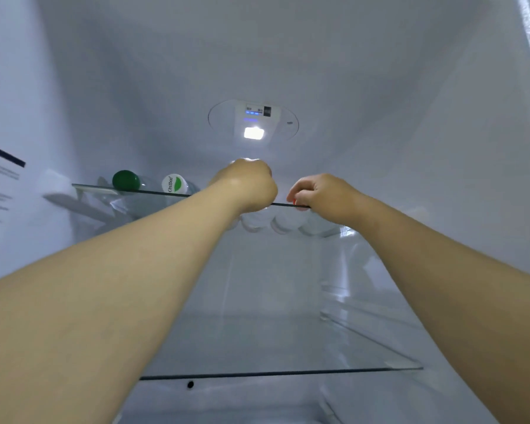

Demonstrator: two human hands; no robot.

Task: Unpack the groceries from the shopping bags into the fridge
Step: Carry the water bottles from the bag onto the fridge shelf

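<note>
Step in hand: both arms reach deep into the fridge (410,87) to set items on the top glass shelf (153,192), by my reading a placing or tidying move at the back of that shelf
Left hand (245,186): curled into a closed fist at shelf height; something pale shows just above the knuckles, but I cannot tell what it is or whether the fingers truly grip it
Right hand (322,194): fingers bent and pinched together, with a small red-orange bit (294,201) peeking out at the fingertips; likely a cap or a small pack, too hidden to name
Groceries already in: two bottles lie on their sides on the left of the top shelf, one with a green cap (125,179), one with a white and green cap (174,183), side by side; round clear bases (280,223) of more containers show through the glass under the hands
Lower shelf (288,373): bare glass, nothing resting on it
Light panel (253,123): on the back wall, just above the hands
Doing it well: lower each item until it sits flat on the glass before letting go; keep clear of the lying bottles, which could roll if nudged; leave the light panel uncovered
Risk: the shelf edge is thin and hard to see, so a rim could catch on it
</note>
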